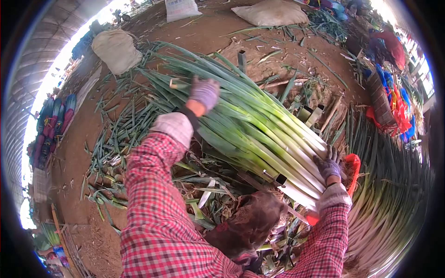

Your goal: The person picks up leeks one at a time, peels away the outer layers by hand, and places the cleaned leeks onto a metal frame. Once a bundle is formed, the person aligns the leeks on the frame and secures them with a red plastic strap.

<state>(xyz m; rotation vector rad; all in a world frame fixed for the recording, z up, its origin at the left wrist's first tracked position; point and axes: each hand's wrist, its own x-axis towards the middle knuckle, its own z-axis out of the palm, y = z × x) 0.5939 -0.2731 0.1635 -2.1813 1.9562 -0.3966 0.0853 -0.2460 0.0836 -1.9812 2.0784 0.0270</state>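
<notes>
Green-onion bundle [259, 120] lay gathered, no tie visible; your right hand [328, 167] spread open, left hand [204, 92] grip unclear; more onions [389, 194] lay beside.

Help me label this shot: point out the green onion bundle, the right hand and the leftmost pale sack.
Green onion bundle [264, 134]: head view, middle of the stalks.
Right hand [330, 168]: head view, back of the glove.
Pale sack [116, 52]: head view, middle of its upper face.

The leeks [264, 125] lie slantwise across the middle, with loose leaves [121, 139] on the ground [74, 162] to their left and a leek pile [389, 199] to their right. Beyond them lie the left sack [117, 52], middle sack [180, 10] and right sack [271, 12]. A basket [382, 99] sits beyond the pile.
</notes>
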